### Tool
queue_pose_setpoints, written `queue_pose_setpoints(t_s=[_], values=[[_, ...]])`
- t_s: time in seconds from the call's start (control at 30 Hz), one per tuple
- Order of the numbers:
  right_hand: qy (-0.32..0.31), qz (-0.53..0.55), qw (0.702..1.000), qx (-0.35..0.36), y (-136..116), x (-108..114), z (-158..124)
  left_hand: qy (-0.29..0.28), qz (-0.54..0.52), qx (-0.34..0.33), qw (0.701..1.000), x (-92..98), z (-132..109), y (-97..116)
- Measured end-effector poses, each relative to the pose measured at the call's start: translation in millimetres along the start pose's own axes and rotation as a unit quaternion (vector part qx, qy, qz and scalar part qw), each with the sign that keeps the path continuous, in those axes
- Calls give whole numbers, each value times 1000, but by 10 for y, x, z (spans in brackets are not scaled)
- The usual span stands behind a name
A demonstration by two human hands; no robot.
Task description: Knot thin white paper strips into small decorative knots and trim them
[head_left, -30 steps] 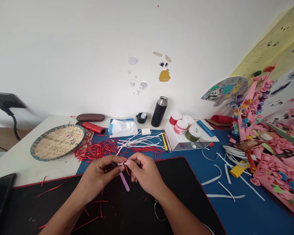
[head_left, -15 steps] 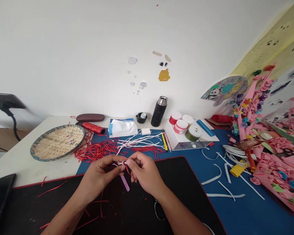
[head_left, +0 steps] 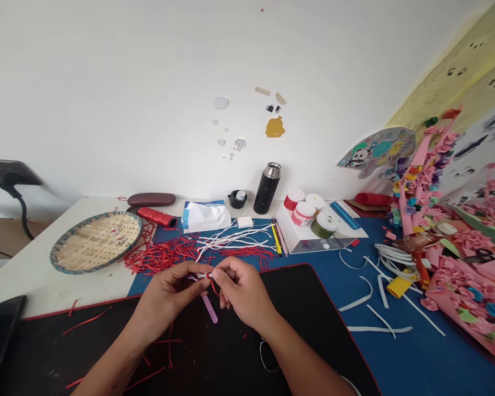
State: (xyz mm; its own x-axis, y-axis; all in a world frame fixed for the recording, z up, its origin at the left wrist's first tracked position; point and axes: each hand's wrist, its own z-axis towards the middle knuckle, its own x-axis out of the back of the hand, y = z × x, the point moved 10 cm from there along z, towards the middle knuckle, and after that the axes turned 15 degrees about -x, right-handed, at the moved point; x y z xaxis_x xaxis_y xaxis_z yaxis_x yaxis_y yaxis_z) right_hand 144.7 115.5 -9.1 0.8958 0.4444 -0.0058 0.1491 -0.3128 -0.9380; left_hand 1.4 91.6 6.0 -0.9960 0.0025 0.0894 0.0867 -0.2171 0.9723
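Note:
Between my two hands is a small bundle of white cord (head_left: 203, 275) with red cord wound about it. My left hand (head_left: 174, 289) pinches its left end between thumb and fingers. On the right end, my right hand (head_left: 236, 283) closes thumb against forefinger, and a red cord end (head_left: 215, 287) hangs beneath. A purple flat stick (head_left: 210, 309) lies just below the fingertips on the black mat (head_left: 231, 357). Behind the hands, loose white cords (head_left: 235, 239) and a heap of red cords (head_left: 165, 256) are spread out. The fingers hide much of the bundle.
A woven basket (head_left: 97, 242) and a red thread spool (head_left: 157, 217) stand at left. At the back are a black flask (head_left: 267, 188) and paint jars on a white box (head_left: 301, 236). White strips (head_left: 379, 329) and pink paper flowers (head_left: 470, 286) lie right.
Both hands hold nearly the same pose on the bundle. The whole view has shifted very slightly; nothing has been taken up or let go.

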Motion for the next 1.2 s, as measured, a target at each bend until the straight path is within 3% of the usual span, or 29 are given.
queue_pose_setpoints(t_s=[0.3, 1.2], values=[[5, -23, 999, 26, -51, 15, -11, 15, -65, 31, 997, 17, 5, -56], [6, -37, 999, 28, -8, 7, -1, -5, -44, 80, 996, -9, 7, -157]])
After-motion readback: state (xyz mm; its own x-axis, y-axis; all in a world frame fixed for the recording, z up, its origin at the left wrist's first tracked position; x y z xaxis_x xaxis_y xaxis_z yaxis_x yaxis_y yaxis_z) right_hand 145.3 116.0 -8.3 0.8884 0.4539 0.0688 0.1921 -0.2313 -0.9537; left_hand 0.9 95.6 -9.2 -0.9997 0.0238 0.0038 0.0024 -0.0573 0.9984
